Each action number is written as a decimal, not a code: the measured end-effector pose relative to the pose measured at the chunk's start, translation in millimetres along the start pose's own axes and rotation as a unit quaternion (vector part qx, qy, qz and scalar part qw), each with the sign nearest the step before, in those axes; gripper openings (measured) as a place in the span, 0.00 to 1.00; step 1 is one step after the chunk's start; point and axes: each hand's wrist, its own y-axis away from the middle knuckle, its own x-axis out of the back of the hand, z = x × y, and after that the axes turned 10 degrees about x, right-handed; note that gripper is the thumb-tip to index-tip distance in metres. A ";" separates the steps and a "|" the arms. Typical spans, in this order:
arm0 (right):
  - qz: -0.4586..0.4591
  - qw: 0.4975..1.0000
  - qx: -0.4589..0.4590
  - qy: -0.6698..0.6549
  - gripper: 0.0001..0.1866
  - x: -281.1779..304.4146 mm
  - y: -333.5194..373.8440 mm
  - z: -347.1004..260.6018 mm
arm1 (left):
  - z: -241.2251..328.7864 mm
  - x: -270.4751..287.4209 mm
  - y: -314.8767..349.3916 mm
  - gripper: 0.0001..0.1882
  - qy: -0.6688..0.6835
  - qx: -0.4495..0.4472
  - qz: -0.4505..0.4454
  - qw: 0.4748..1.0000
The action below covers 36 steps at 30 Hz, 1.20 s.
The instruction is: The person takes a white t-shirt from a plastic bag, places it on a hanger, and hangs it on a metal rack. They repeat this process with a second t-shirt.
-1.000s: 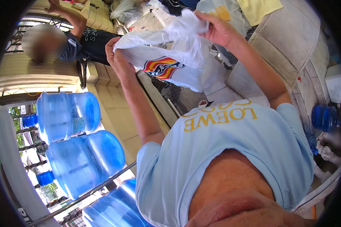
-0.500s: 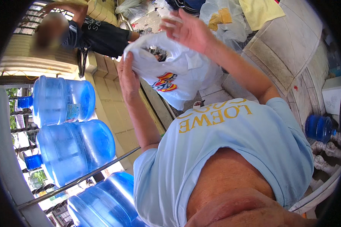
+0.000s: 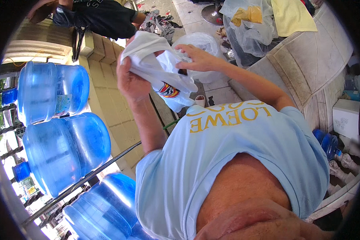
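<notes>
White cloth (image 3: 166, 76): bunched midair, right of the water jugs (image 3: 66, 150)
Cloth progress: gathered, not folded or set down, kinda midway imo
Left hand (image 3: 135, 82): gripping its jug-side edge
Right hand (image 3: 200, 59): opposite side, can't tell if pinching

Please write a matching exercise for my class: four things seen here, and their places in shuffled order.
1. White printed cloth
2. Yellow cloth
3. Row of large blue bottles
4. White box

A. Along the picture's left side
B. Near the right edge
C. Gripped by the left hand
D. At the top, right of centre

Pairs: 1-C; 2-D; 3-A; 4-B
</notes>
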 end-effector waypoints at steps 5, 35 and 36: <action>-0.117 0.991 -0.068 0.001 0.18 -14.5 0.1 55.6 | 36.3 35.9 5.8 0.20 0.127 -0.068 0.056 0.988; -0.195 0.958 0.067 0.197 0.11 220.8 -83.8 50.0 | 35.4 81.2 -71.8 0.05 -0.761 -0.333 0.070 0.552; -0.187 0.949 0.089 0.239 0.11 226.7 -92.6 59.9 | 34.0 83.9 -82.8 0.08 -0.787 -0.324 0.023 0.525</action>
